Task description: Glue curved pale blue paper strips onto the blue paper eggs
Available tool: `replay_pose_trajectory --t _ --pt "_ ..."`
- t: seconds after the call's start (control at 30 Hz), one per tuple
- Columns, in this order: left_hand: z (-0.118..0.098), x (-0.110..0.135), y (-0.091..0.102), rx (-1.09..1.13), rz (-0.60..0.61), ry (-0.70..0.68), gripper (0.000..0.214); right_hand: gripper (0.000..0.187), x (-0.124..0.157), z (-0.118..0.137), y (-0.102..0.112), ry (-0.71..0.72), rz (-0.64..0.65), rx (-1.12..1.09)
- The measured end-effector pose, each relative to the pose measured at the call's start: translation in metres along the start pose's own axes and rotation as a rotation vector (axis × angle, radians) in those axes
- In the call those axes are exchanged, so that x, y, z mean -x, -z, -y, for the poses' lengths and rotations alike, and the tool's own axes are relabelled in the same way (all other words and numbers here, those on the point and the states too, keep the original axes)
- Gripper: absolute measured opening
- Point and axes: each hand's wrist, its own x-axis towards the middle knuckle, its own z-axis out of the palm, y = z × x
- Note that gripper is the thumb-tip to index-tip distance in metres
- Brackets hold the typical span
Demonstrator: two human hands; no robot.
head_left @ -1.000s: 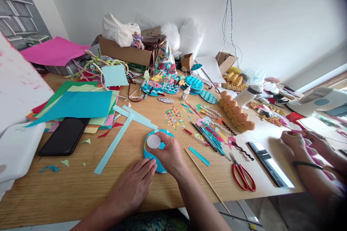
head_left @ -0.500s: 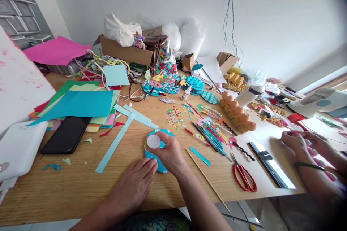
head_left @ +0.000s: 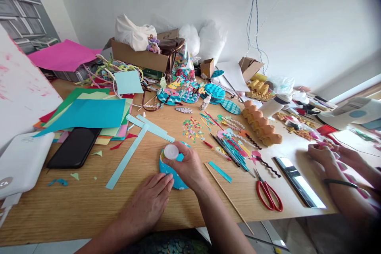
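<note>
Right hand (head_left: 188,166) pinches a round white thing (head_left: 171,152) at 11 o'clock over the blue disc (head_left: 170,170) on the table (head_left: 80,210); left hand (head_left: 153,198) lies flat, fingertips at 7. Disc looks light, probably bendy, so grab the rim.

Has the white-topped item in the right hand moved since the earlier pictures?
Yes, slightly: the white-topped item in the right hand has shifted away from the person, nearer the pale blue strip ending by the blue disc.
</note>
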Motion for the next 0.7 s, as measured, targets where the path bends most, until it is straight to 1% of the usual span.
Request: replay_pose_trajectory --t 0.17,0.27,0.4,0.53,0.63,0.7 --pt "0.0005 0.002 -0.0028 0.015 -0.005 -0.01 0.036 0.01 0.0044 0.0031 0.0005 -0.013 0.046 0.091" --pt "-0.0007 0.0032 -0.0044 0.034 0.008 0.006 0.038 0.01 0.0032 0.0033 -0.0022 -0.016 0.046 0.118" --pt "-0.0012 0.0025 -0.0039 0.044 -0.003 0.011 0.039 0.009 0.0008 0.0013 -0.0033 0.005 0.01 0.111" --pt "0.0001 0.0012 -0.0022 0.034 -0.022 -0.009 0.037 0.008 0.0025 -0.0001 -0.0007 -0.004 0.014 0.064" --pt "0.0001 0.0013 -0.0029 0.03 -0.028 0.001 0.036 0.01 0.0023 0.0003 -0.0008 -0.016 0.012 0.013" --pt "-0.0005 0.002 -0.0041 0.041 -0.024 0.014 0.036 0.012 0.0012 0.0006 -0.0022 -0.023 0.01 0.033"
